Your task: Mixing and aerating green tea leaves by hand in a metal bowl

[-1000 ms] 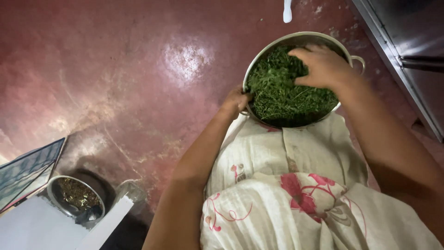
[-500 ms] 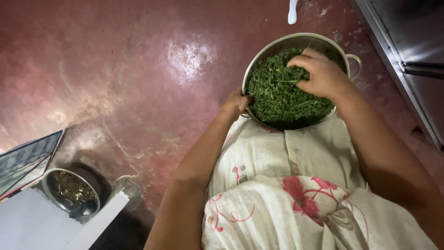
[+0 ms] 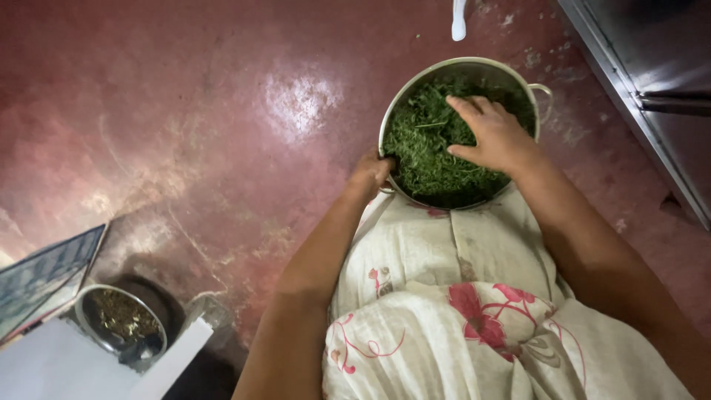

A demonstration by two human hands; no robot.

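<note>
Chopped green leaves fill a round steel pot that rests against the person's lap, at the far edge of a cream cloth with red flowers draped over the knees, seen from directly above. The right hand lies palm down on top of the greens, its fingers slightly apart and pointing toward the far left of the pot, pressing into the pile rather than pinching any of it; whether leaves are caught under the palm cannot be told. The left hand curls over the near left rim, fingers bent down over the metal edge, a grip that appears meant to keep the pot from sliding or tipping while the other hand works inside. A small loop handle sticks out on the pot's right side, untouched. The pot sits low over a dark red polished floor, which shines with a pale patch of reflected light. A metal door frame or cabinet edge runs down the upper right corner. Well apart, at the lower left, a smaller steel bowl holds brownish scraps, beside a white sheet and a dark patterned board. A white object lies on the floor just beyond the pot.
</note>
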